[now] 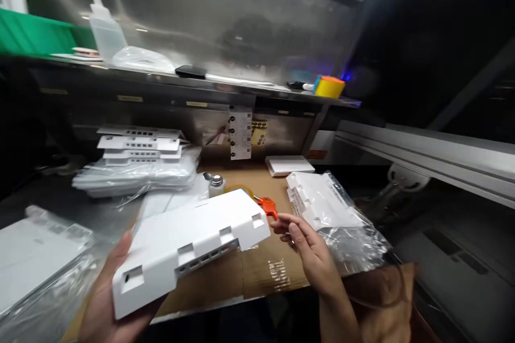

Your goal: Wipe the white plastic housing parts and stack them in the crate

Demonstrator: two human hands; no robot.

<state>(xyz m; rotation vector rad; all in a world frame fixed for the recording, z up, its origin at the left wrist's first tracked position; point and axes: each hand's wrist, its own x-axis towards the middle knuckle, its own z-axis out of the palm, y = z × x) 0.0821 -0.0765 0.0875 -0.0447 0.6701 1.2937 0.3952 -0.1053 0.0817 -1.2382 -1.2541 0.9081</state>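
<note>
– Two hands in view; which one has the white casing (189, 241)?
– The left hand (108, 300). It grips the casing's near left end from underneath, with the thumb up along the edge. The casing is held in the air above the desk (257, 273), slotted side facing the person.
– And the right hand (309, 249)?
– Loose, fingers half-curled, gripping nothing. Its fingertips sit just beside the casing's far right corner; I cannot tell whether they touch it.
– How does the long axis run?
– From lower left, at the left hand, up to the right toward the right hand's fingertips. So each hand is at one end, and only the left bears it.
– What crowds it?
– Orange scissors (269, 207) lie just behind that right corner, close to the fingertips. A small metal-capped bottle (216, 182) stands behind the casing's middle. Bagged white parts (325, 209) lie to the right, just beyond the right hand.
– Any open room?
– Bare cardboard shows under and in front of the casing, up to the desk's near edge. A bagged panel (36, 257) fills the far left, and a stack of white panels (139, 155) sits back left.
</note>
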